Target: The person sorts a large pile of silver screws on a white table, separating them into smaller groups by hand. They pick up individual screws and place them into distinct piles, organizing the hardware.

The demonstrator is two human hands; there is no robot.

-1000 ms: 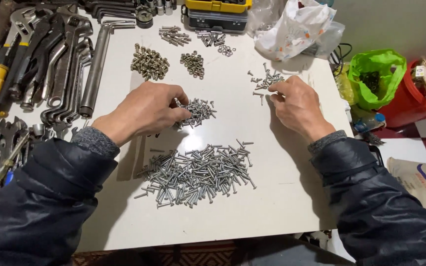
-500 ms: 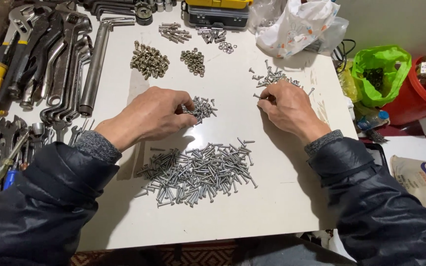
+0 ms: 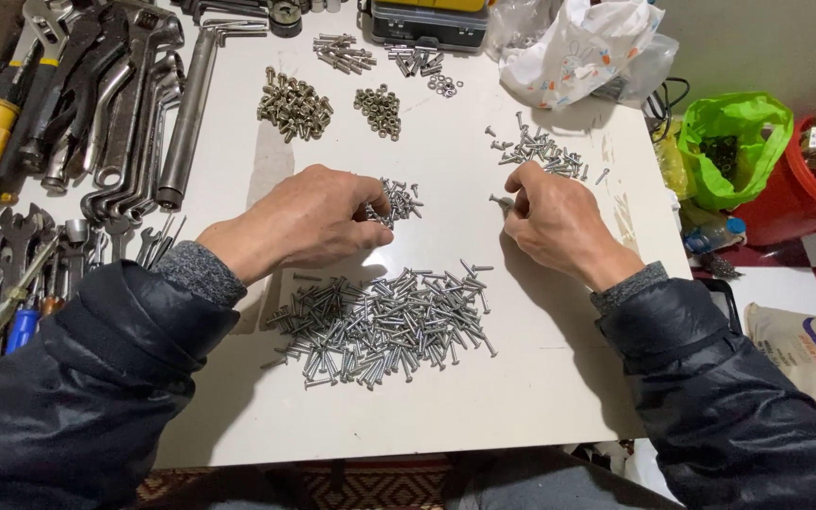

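Small metal fasteners are being sorted into separate heaps on a white surface (image 3: pixel 540 397). The left hand (image 3: pixel 309 222) is being held palm down with its fingers curled, the fingertips resting at the edge of a small screw pile (image 3: pixel 397 200); whether a screw is being pinched there cannot be told, since the fingers are hiding it. The right hand (image 3: pixel 550 222) is closed in a pinch on a single screw (image 3: pixel 501 201), held just above the surface beside another scattered screw group (image 3: pixel 540 151), apparently so that like pieces are being kept together. The big heap of screws (image 3: pixel 384 321) is lying between the two forearms, near the front edge, within easy reach of both hands. Wrenches (image 3: pixel 96 104) are laid out along the left side, and a white plastic bag (image 3: pixel 583 52) is sitting at the far edge.
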